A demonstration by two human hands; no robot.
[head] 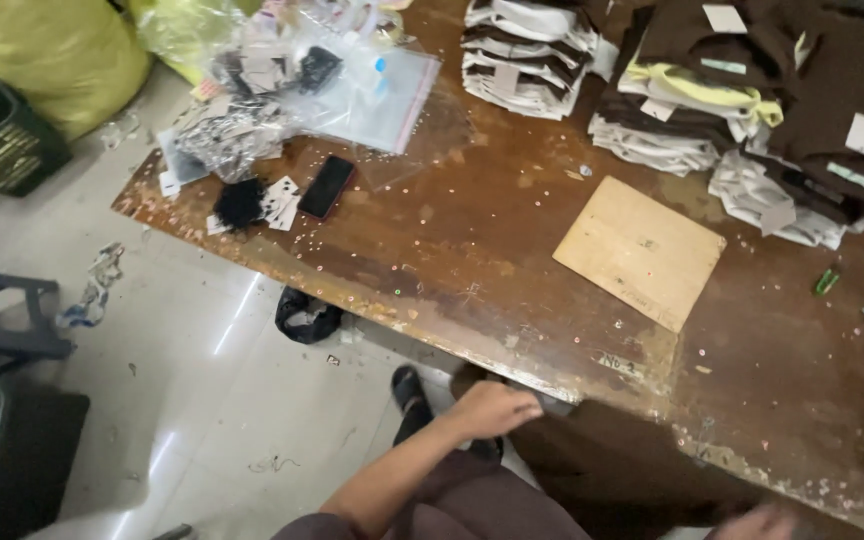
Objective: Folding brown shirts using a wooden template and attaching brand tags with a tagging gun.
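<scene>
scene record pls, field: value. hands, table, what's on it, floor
left hand: at the table's near edge, fingers curled at its underside; holding anything: cannot tell
right hand: blurred at bottom edge, state unclear
table: worn brown wood, speckled with small bits
board: pale, flat, right of centre
phone: dark, lying flat, left part
plastic bags: clear, far left
folded garments: brown and white stacks, far right
floor: pale tiles, scattered scraps

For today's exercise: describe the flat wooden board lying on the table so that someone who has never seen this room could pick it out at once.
Start at the worn brown table and look to its right half, just in front of the stacks of folded garments. There lies the wooden board, a thin, pale tan rectangle turned slightly askew. Unlike the dark phone and clear plastic bags further left, it is light, plain and bare.
</scene>
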